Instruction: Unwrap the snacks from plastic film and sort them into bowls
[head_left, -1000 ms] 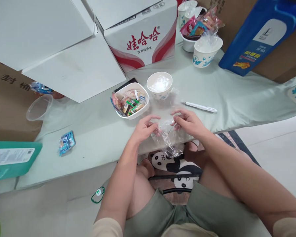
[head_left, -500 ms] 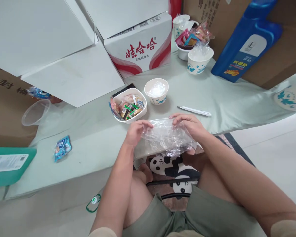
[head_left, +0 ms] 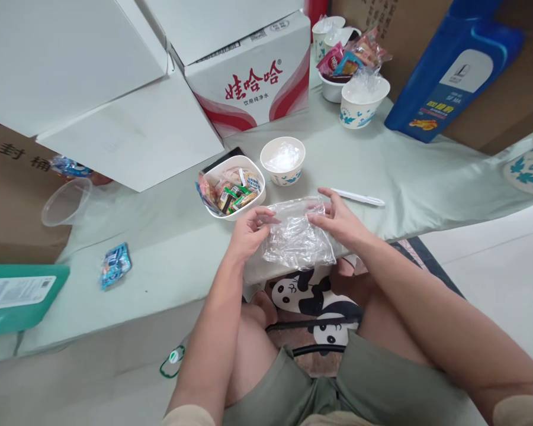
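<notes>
Maybe the clear plastic over the edge of the desk could slip down: the left grip seems pinched on it, but I can't tell if the right grip, pointing finger lifted, pinches too.

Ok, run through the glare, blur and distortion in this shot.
Head view, centre: light scatters into white glints on the clear plastic film; head view, upper right: a pale sheen marks the blue bottle; head view, right edge: the paper cup looks stretched; head view, left edge: small print on the green container is too blurred to read.
</notes>
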A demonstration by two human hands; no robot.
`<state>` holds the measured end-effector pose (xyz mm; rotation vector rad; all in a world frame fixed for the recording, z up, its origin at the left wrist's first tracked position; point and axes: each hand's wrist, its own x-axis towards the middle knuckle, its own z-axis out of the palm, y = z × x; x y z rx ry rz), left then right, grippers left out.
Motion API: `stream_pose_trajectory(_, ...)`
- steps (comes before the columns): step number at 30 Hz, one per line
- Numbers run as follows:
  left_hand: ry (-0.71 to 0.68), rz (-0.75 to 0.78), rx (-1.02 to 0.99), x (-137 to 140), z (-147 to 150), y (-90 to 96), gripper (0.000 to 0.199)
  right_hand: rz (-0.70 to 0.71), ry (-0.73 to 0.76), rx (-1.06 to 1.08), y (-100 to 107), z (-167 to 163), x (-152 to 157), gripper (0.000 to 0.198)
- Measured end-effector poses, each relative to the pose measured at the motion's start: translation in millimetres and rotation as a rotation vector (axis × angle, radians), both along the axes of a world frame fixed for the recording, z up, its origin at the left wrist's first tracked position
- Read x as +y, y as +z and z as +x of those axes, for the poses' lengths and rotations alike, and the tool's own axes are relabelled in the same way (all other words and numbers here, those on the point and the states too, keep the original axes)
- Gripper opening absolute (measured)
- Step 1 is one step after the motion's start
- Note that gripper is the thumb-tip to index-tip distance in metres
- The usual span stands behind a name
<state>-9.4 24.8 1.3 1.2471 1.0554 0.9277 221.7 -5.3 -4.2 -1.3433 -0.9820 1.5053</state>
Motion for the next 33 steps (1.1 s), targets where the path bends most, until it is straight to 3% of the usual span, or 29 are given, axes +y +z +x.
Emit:
stream_pose_trajectory(3, 0.059, 0.010, -0.108, -1.8, -3.2, 2.3, 0.060, -0.030, 0.113, -0.089, 1.2, -1.3, -1.1, 0.034)
stream_pose_trajectory(6, 0.050, -0.137, -0.234, -7.7, -2.9, 4.9, 0.077, 0.020, 0.051, -0.110, 1.7, -2.6, -0.7, 0.012)
stream_pose_trajectory(10, -0.070, -0.285, -0.120, -16.6, 5.1, 5.1, 0.046, 0.107, -0.056, 0.025, 2.6, -3.7, -1.8, 0.025)
stream_pose_trajectory(13, -0.022, -0.288, -0.078, -18.3, 9.2, 3.9, 0.025, 0.053, 0.039, 0.011, 4.5, -5.1, -5.1, 0.045)
stream_pose_trajectory(16, 0.005, -0.298, -0.142, -17.1, 7.6, 4.5, 0.032, 0.024, 0.125, -0.120, 6.2, -8.8, -7.3, 0.030)
stream_pose_trajectory(21, -0.054, -0.288, 0.017, -15.0, 2.0, 5.6, 0.043, 0.003, 0.068, -0.081, 5.4, -12.7, -5.2, 0.031)
stream_pose_trajectory(25, -0.010, -0.384, -0.133, -9.2, -1.7, 4.8, 0.048, 0.067, 0.034, -0.018, 2.0, -9.0, -3.7, 0.037)
stream_pose_trajectory(28, 0.017, -0.491, -0.239, -3.0, -6.2, 5.5, 0.037, 0.070, -0.035, 0.105, 3.5, -5.6, -4.0, 0.026)
stream_pose_trajectory(31, 0.015, -0.520, -0.300, 1.1, -9.9, 7.3, 0.026, 0.057, -0.027, 0.151, 9.1, -1.5, -4.1, 0.020)
stream_pose_trajectory(33, 0.022, -0.504, -0.314, 1.4, -9.9, 7.8, 0.033, 0.074, 0.009, 0.130, 11.7, 1.4, -3.8, 0.028)
